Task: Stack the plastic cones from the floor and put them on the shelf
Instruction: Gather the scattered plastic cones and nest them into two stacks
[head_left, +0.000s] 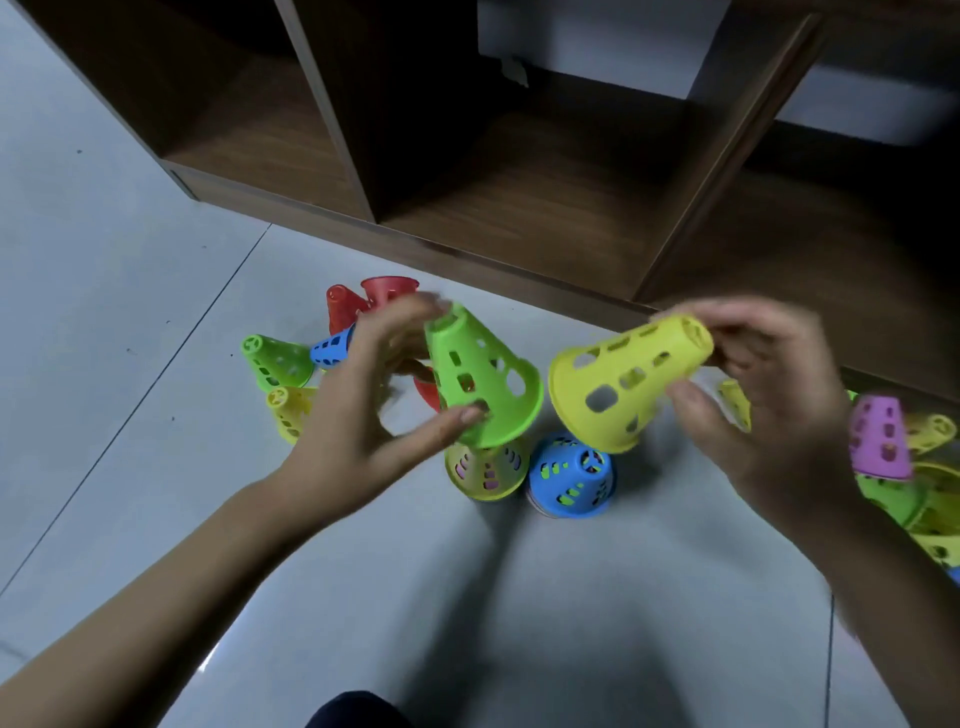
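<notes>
The left hand (363, 410) holds the green cone (483, 374) above and left of the blue cone (571, 478), fingertips on its narrow top and thumb at its wide rim. It is a light span rather than a wrap, so the cone could twist free. The right hand (769, 415) pinches the yellow cone (628, 379) by its narrow end, above and right of the blue cone, tilted mouth-first toward the green one. If it goes on skewed, the rim would likely catch and jam. Beyond the blue cone runs the front edge of the shelf (519, 208); red cones (363, 301) lie to its left, a purple cone (880, 436) to its right — bare floor (467, 597) opens only on the person's side.
</notes>
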